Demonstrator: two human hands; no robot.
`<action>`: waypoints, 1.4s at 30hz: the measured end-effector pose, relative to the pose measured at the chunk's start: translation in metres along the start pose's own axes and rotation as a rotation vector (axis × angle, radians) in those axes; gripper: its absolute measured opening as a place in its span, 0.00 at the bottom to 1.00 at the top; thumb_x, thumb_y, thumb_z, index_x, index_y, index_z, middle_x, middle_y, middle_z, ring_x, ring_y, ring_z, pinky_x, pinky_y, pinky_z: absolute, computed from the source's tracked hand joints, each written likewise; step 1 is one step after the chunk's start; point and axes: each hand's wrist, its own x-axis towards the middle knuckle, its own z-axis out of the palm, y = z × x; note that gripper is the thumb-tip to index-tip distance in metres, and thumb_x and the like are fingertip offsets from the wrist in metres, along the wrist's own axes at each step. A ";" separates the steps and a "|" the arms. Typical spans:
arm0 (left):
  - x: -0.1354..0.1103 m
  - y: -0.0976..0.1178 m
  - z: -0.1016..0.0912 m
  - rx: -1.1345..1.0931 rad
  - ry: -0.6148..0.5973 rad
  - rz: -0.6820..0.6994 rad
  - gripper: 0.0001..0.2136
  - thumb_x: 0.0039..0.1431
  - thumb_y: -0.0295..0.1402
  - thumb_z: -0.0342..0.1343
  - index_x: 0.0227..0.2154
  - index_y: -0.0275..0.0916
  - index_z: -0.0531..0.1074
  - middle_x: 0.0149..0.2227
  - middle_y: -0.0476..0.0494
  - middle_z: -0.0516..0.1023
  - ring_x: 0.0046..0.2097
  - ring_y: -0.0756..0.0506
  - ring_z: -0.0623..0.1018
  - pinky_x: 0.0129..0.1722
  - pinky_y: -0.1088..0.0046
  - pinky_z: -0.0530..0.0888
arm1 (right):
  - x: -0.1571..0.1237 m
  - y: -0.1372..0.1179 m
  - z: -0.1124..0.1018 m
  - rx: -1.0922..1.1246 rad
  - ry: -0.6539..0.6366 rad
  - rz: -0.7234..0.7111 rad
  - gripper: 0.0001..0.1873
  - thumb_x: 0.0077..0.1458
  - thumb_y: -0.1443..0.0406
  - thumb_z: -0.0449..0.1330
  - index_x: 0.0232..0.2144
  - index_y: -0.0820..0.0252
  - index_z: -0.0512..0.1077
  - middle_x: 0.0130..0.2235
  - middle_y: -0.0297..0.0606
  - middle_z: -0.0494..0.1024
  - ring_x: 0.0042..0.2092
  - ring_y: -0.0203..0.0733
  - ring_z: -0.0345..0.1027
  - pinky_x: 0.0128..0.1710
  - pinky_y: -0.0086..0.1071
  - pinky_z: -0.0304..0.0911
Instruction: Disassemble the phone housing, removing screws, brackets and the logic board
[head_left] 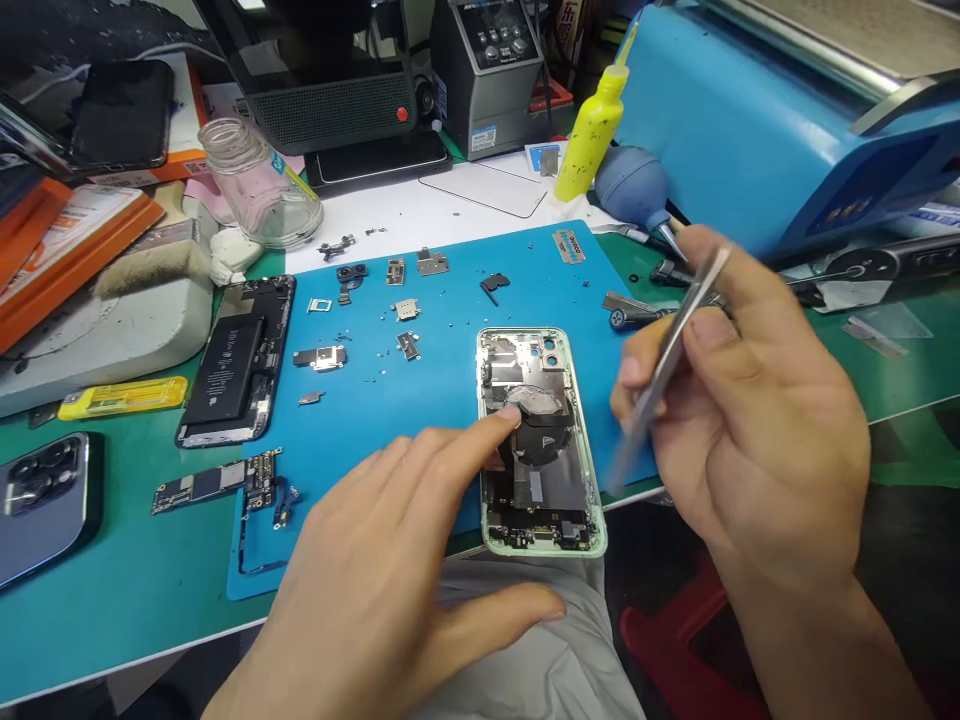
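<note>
Seeming light yet fragile, the phone shell [541, 440], best held by its rim, is touched by the open left hand [390, 570]; tweezers [670, 355] at 2 o'clock are pinched in the right hand [750, 430]

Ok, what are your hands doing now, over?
Left hand: fingertip on the opened phone. Right hand: gripping tweezers beside it. Small loose parts scattered on blue mat.

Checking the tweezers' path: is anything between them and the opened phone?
Only the left hand, whose forefinger rests inside the phone. The tweezers, in the right hand, hang by the phone's right edge with nothing else between.
</note>
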 end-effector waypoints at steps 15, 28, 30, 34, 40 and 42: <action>-0.007 0.055 0.039 0.030 0.313 -0.212 0.38 0.76 0.28 0.56 0.83 0.44 0.50 0.74 0.31 0.71 0.70 0.32 0.76 0.64 0.48 0.80 | -0.003 -0.001 -0.016 -0.114 -0.113 -0.247 0.17 0.65 0.59 0.77 0.52 0.28 0.86 0.48 0.34 0.88 0.47 0.52 0.79 0.37 0.42 0.75; -0.051 0.014 0.008 0.254 0.335 -0.271 0.32 0.83 0.60 0.50 0.67 0.32 0.64 0.62 0.29 0.76 0.65 0.33 0.70 0.66 0.56 0.65 | -0.009 -0.007 0.032 -0.414 -0.582 -0.417 0.16 0.80 0.64 0.61 0.58 0.38 0.85 0.50 0.36 0.86 0.56 0.52 0.77 0.54 0.47 0.73; -0.048 0.013 0.008 0.268 0.304 -0.272 0.30 0.83 0.60 0.49 0.65 0.35 0.65 0.61 0.30 0.77 0.65 0.33 0.68 0.64 0.56 0.64 | -0.004 -0.003 0.040 -0.464 -0.697 -0.400 0.14 0.80 0.65 0.61 0.56 0.41 0.84 0.50 0.36 0.86 0.55 0.50 0.78 0.54 0.45 0.72; -0.048 0.011 0.006 0.288 0.285 -0.267 0.27 0.84 0.59 0.50 0.64 0.38 0.66 0.60 0.32 0.79 0.64 0.33 0.68 0.61 0.56 0.63 | 0.003 0.005 0.044 -0.472 -0.814 -0.380 0.14 0.79 0.69 0.59 0.53 0.45 0.81 0.47 0.35 0.84 0.52 0.47 0.78 0.53 0.44 0.72; -0.050 0.006 0.011 0.315 0.305 -0.251 0.29 0.81 0.60 0.55 0.64 0.38 0.72 0.61 0.34 0.81 0.64 0.34 0.71 0.62 0.56 0.66 | 0.005 0.009 0.041 -0.576 -0.906 -0.367 0.12 0.81 0.66 0.57 0.54 0.43 0.78 0.48 0.32 0.84 0.54 0.43 0.78 0.53 0.41 0.74; -0.050 0.005 0.013 0.321 0.336 -0.250 0.27 0.81 0.58 0.58 0.64 0.39 0.74 0.60 0.35 0.82 0.63 0.34 0.73 0.62 0.57 0.67 | 0.006 0.009 0.043 -0.603 -0.930 -0.378 0.11 0.82 0.65 0.57 0.53 0.43 0.78 0.48 0.29 0.84 0.53 0.39 0.77 0.53 0.36 0.74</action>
